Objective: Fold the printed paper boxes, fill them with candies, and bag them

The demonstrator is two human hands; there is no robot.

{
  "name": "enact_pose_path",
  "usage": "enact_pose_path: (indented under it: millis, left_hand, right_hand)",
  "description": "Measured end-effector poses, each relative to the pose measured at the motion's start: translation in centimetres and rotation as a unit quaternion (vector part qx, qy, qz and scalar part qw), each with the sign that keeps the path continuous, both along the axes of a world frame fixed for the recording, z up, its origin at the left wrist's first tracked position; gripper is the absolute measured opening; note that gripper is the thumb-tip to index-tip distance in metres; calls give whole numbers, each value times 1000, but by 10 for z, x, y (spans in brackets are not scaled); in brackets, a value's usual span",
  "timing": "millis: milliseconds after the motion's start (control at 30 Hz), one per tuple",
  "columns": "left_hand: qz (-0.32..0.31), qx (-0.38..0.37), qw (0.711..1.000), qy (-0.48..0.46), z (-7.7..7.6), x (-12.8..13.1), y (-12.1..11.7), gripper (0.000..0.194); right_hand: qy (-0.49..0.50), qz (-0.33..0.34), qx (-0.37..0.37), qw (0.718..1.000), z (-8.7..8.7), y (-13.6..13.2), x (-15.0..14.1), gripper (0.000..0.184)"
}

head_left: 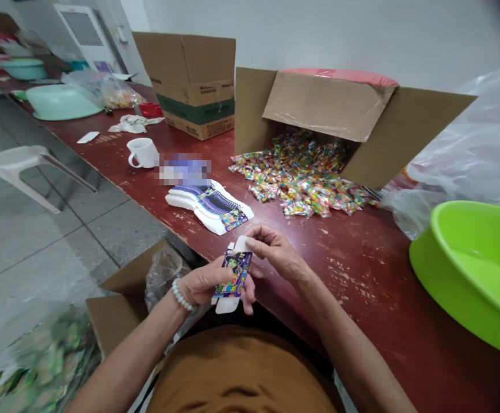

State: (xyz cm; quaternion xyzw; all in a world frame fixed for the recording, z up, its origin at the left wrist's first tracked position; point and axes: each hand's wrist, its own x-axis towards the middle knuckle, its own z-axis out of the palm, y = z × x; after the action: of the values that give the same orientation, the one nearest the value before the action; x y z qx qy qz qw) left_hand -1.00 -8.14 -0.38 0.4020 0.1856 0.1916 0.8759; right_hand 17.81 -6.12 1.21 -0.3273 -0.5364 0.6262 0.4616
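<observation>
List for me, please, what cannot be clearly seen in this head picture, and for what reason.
All in the head view:
- Print on the small box: too small to read fully.
- Some fingers of the left hand: partly hidden behind the small box.
- Inside of the tall carton: hidden by its walls.
- Item behind the flat printed stack: masked by pixelation.
- Green basin: cut off by the right edge.

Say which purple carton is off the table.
The purple carton in the left hand, its white flaps out at both ends, right fingers at the upper one. The others lie in flat stacks on the table.
</observation>
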Motion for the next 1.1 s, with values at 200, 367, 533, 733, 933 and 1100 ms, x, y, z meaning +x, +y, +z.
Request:
enact_pose_path:
  millis: [200, 367, 533, 733, 933, 1100]
  left_hand:
    - [38, 12, 999, 10, 14, 4, -6, 54]
    - [111, 28, 993, 42, 14, 5, -5, 40]
    - [183, 55, 975, 112, 9, 12, 2, 30]
    - [321, 180, 912, 182, 12, 23, -2, 41]
    - [469, 243, 825, 202, 9, 35, -17, 62]
    - [442, 258, 830, 221, 4, 31, -14, 47]
  right_hand:
    - [20, -14, -2, 1000, 9, -9, 3, 32]
    - [34, 11, -32, 999, 6, -18, 4, 43]
    - [3, 7, -80, 997, -8, -21, -4, 33]
    - [-81, -195, -8, 977, -11, -14, -4, 20]
    - [-47, -224, 2, 973, -20, -16, -4, 29]
    - [6, -183, 0, 983, -24, -21, -5, 23]
